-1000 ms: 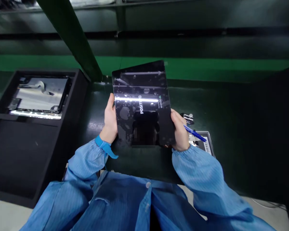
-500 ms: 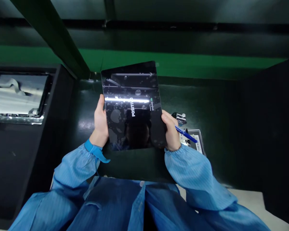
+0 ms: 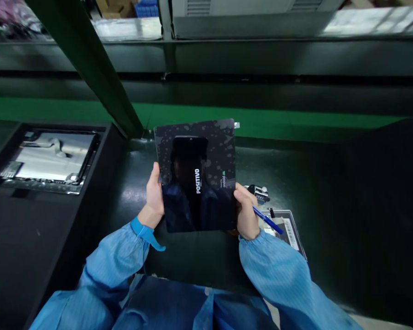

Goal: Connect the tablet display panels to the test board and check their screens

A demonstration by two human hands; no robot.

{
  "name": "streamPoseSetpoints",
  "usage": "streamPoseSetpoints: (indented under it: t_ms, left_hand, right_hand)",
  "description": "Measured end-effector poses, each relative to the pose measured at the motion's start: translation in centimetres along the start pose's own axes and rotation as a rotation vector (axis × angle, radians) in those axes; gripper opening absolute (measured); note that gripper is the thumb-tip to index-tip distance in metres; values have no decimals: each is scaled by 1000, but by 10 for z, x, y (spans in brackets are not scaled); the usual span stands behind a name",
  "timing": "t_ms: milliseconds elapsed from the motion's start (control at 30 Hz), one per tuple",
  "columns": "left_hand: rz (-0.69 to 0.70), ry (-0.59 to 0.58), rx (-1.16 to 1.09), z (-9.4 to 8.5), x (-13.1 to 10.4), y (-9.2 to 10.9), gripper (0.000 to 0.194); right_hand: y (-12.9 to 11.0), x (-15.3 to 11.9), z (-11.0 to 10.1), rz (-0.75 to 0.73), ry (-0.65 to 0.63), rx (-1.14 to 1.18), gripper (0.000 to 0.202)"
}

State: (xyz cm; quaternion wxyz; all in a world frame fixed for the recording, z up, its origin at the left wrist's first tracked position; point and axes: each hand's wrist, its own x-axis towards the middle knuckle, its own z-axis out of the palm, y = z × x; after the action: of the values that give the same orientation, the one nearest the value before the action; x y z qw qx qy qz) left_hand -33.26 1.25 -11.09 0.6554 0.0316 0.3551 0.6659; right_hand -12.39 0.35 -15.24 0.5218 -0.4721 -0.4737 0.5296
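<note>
A dark tablet screen showing white "POSITIVO" and "android" lettering is held up over the green work surface. My left hand grips its left edge, with a blue strap around the wrist. On the right edge my right hand has its thumb on the front of the screen. A blue pen sticks out from behind that hand. Beyond the right hand lie a small metallic part and a flat dark-framed device with a white label, partly hidden by hand and sleeve.
To the left, a black tray holds an opened device with a silvery inside. A slanted green post rises behind it. Across the back runs a green ledge. Far beyond stands a blue crate.
The view has tilted up, so the whole scene sits lower and more background shows. The screen's tilt has changed: the bright light streak is gone and a dark reflection covers its middle.
</note>
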Motion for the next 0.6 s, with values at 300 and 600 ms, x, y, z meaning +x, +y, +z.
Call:
streamPoseSetpoints:
  t_ms: [300,600]
  left_hand:
    - [21,-33,40,-12,1,-2,39]
    - [72,10,120,-13,0,-3,46]
  right_hand:
    - [-4,-4,0,-42,-4,-11,28]
    - [-2,-8,1,-88,25,-21,30]
